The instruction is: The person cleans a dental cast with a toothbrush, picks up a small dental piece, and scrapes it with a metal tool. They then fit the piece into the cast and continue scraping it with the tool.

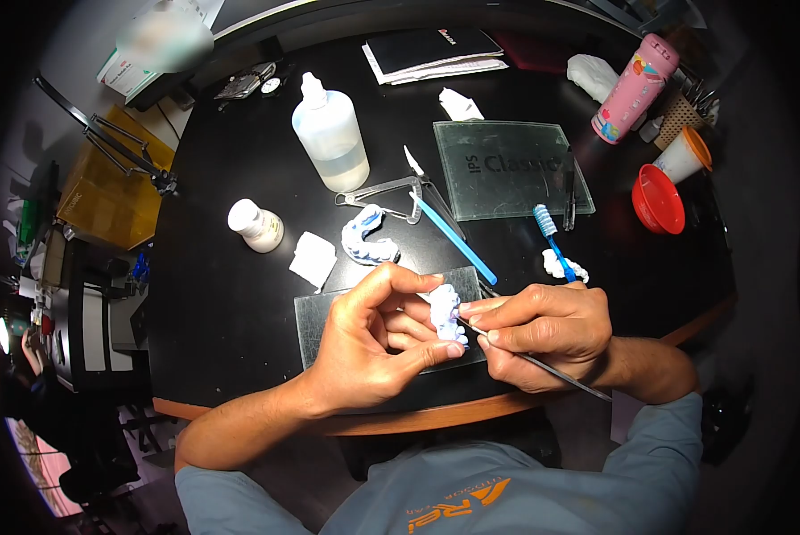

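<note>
Between the thumb and fingers of my left hand (pixel 373 334) is a small pale-lilac dental model (pixel 447 316), held upright over a glass slab (pixel 313 325). My right hand (pixel 543 334) grips a thin metal instrument (pixel 556 373) like a pen, its tip at the right side of the model. Beyond my left hand lies a curved white and blue dental arch (pixel 367 236). A blue-handled tool (pixel 453 236) lies beyond the model, beside a metal caliper (pixel 378 194). Just past my right hand is a blue brush (pixel 547 223) with its bristles pointing away from me.
A squeeze bottle (pixel 330 134), a small white jar (pixel 255 226) and a folded tissue (pixel 313 259) stand or lie at the left. Farther right are a glass plate (pixel 507 183), a red bowl (pixel 658 201), a cup (pixel 683 156) and a pink flask (pixel 634 89).
</note>
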The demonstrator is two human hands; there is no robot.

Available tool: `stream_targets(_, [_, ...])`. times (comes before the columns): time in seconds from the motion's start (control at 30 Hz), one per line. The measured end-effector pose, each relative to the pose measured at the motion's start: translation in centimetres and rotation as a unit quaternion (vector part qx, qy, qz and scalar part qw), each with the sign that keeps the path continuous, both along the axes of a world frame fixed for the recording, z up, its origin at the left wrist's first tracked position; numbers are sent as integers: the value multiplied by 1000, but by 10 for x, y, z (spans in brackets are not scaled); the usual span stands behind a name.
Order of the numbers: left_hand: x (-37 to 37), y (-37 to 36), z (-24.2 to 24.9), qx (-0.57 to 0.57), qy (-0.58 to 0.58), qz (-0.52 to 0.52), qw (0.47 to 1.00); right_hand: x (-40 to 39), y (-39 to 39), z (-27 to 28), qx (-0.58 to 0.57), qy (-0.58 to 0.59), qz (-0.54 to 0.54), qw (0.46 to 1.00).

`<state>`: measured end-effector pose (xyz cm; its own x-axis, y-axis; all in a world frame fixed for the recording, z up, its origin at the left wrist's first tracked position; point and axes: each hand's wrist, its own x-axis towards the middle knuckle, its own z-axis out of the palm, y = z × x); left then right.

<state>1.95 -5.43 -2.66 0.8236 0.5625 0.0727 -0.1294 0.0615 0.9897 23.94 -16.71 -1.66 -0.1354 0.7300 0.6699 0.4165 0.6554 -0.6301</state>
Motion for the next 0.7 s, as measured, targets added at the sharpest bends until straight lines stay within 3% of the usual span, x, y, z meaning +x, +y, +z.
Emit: stream_targets(0.7, [-2, 3, -4, -11, -9, -28, 1000, 3, -1, -1, -7, -2, 10, 1000])
